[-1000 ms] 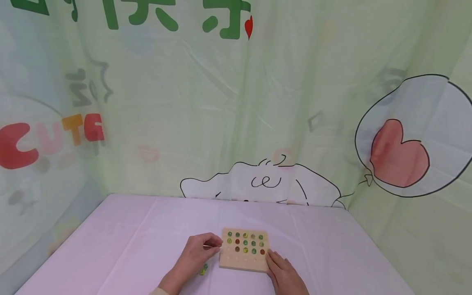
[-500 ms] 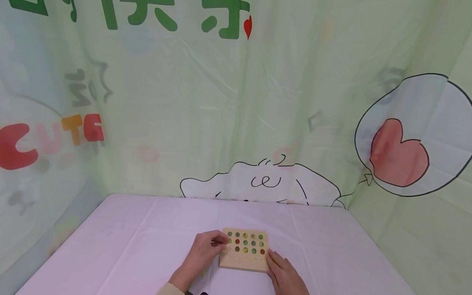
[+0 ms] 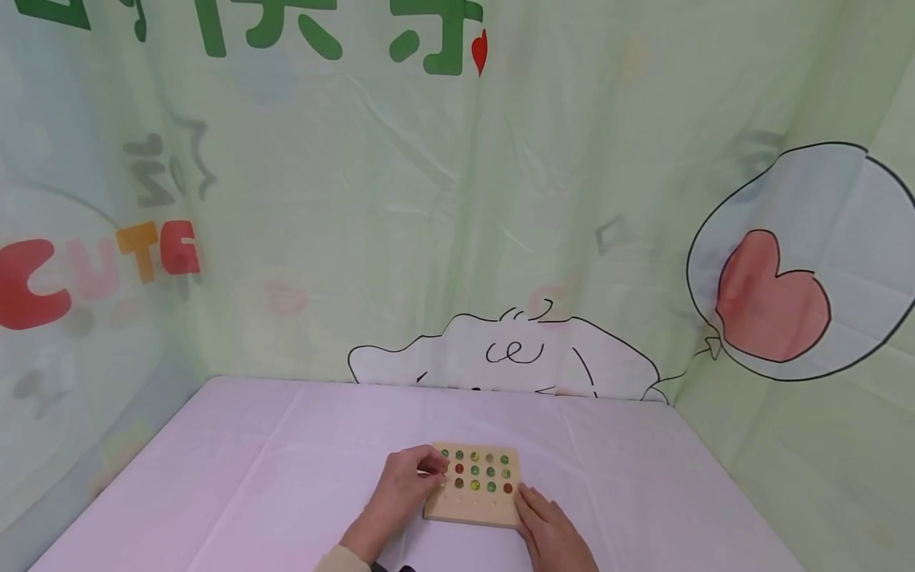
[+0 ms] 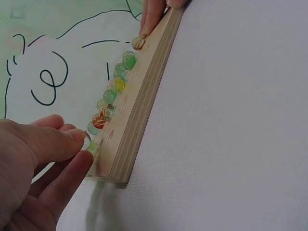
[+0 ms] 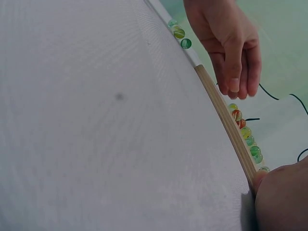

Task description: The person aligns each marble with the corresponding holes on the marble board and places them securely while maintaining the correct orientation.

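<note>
A light wooden board (image 3: 472, 513) with rows of round hollows lies on the table, glass marbles (image 3: 475, 485) in green, yellow and red filling much of its far rows. At the board's left side my left hand (image 3: 404, 486) pinches a clear marble (image 4: 87, 140) between thumb and fingers, just over the hollows. The marble is mostly covered by the fingertips. My right hand (image 3: 554, 531) rests along the board's right edge, fingers fairly straight against it. The nearest row of hollows holds no marbles.
Several loose marbles (image 5: 179, 32) lie on the table beyond the board's left end in the right wrist view; the left arm hides them in the head view. A pale cloth covers the table (image 3: 286, 469). Printed curtains (image 3: 457, 222) hang behind and at both sides.
My left hand has moved right, from beside the board to over its left column. Its forearm now hides the loose marbles in the head view. The right hand stays put.
</note>
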Motion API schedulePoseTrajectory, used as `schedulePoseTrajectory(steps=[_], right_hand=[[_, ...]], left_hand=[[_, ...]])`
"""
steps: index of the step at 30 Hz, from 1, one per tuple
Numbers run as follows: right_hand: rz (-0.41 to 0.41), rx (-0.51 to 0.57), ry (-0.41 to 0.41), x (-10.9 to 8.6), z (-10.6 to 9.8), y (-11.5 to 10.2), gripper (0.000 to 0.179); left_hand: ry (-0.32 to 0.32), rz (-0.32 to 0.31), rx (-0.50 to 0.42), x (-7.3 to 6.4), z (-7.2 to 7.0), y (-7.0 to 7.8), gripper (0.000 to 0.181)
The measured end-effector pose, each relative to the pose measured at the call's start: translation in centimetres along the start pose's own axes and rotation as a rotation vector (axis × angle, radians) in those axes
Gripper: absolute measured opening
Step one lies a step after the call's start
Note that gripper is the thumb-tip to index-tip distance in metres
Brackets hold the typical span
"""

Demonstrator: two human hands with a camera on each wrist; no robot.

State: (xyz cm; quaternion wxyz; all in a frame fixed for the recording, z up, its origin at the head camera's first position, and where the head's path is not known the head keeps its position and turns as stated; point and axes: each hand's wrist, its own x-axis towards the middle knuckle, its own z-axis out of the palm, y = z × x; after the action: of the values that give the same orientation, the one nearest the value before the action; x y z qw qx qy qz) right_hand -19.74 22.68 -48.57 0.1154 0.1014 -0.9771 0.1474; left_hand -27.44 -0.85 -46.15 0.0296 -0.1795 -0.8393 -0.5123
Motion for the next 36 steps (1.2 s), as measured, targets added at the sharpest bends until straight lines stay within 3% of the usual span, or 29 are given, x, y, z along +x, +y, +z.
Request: schedulePoseTrajectory(steps=[18,36], right_hand=[[0.005,-0.001,-0.029,0.14,-0.37,-0.12,0.043],[-0.003,0.003,-0.041,0.18,-0.32,0.07,0.044]], left_hand=[[0.013,0.019,0.010,0.03,0.65,0.07,0.022],[0.050,0.010,0.043,-0.05,0.17,0.53,0.016]])
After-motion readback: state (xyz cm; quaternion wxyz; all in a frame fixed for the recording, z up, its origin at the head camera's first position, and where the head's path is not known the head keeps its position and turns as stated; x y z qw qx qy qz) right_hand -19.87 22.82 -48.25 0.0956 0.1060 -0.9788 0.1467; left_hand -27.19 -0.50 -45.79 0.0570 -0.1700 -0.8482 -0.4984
